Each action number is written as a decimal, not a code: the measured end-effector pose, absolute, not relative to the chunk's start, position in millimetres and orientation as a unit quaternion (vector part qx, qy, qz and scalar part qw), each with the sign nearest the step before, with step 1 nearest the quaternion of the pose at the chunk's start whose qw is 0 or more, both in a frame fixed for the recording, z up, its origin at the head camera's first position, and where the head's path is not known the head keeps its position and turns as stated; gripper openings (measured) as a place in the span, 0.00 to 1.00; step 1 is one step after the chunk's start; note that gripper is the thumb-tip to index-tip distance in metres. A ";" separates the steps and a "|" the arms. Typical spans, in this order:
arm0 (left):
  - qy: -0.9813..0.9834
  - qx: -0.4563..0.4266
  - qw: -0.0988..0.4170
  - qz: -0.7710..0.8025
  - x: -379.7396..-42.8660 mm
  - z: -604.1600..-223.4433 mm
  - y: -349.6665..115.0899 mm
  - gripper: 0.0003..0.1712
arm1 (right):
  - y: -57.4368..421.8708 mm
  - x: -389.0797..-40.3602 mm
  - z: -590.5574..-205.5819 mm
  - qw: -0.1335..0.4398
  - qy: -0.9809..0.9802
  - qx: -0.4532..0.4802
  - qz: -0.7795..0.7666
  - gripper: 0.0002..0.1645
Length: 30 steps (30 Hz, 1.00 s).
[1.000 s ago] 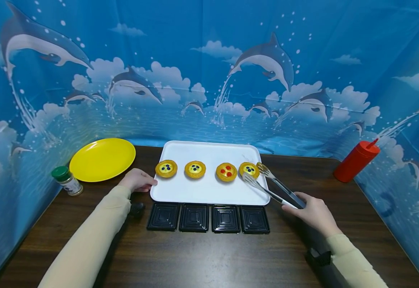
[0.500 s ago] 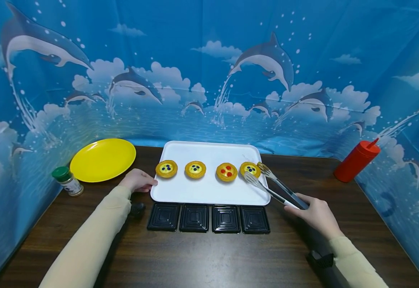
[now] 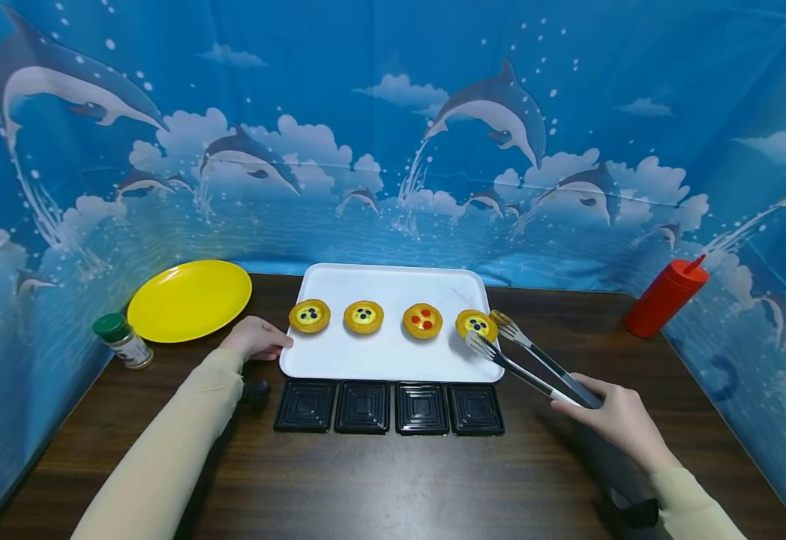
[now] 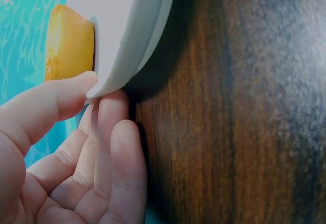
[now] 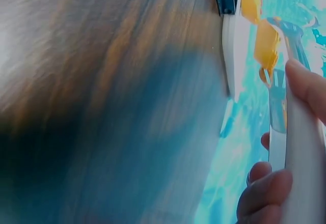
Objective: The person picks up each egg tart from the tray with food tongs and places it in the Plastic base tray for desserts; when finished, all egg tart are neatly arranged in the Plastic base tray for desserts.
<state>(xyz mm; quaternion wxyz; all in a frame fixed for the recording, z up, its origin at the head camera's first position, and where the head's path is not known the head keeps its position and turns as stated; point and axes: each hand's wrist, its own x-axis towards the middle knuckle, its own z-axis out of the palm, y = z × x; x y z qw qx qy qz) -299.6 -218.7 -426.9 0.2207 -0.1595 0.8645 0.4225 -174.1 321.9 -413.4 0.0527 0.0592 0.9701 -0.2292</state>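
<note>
My left hand (image 3: 256, 339) pinches the left rim of a white tray (image 3: 379, 360), thumb on top and fingers beneath, as the left wrist view shows. My right hand (image 3: 619, 416) grips metal tongs (image 3: 535, 364) with pale handles. Between the tongs' tips is an egg tart (image 3: 475, 324) with blue dots, raised a little above the tray's right end and casting a shadow on it. On the tray stand a red-dotted tart (image 3: 423, 321) and two blue-dotted ones, a middle tart (image 3: 364, 317) and a left tart (image 3: 309, 316).
Several black square dishes (image 3: 304, 406) line the tray's near side. A yellow plate (image 3: 190, 300) and a green-capped shaker (image 3: 123, 341) stand at the left. At the far right is a red squeeze bottle (image 3: 666, 298). A dolphin-printed curtain (image 3: 379, 135) hangs behind the table.
The tongs and my right hand have moved right and slightly nearer, carrying the rightmost tart up off the tray. My left hand has stayed at the tray's rim.
</note>
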 end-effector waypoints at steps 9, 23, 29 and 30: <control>0.862 -0.166 0.225 0.422 -299.6 -426.6 -219.2 0.23 | 336.7 -157.3 -413.3 0.068 0.965 0.054 -0.247 0.47; 0.863 -0.158 0.227 0.423 -299.4 -427.0 -218.3 0.23 | 353.9 -125.1 -415.3 0.103 0.961 0.047 -0.253 0.43; 0.862 -0.158 0.225 0.426 -298.5 -425.3 -218.4 0.23 | 354.0 -114.8 -420.2 0.113 0.961 0.037 -0.249 0.42; 0.861 -0.160 0.225 0.427 -298.6 -425.5 -218.4 0.23 | 353.5 -113.8 -421.0 0.115 0.961 0.036 -0.250 0.41</control>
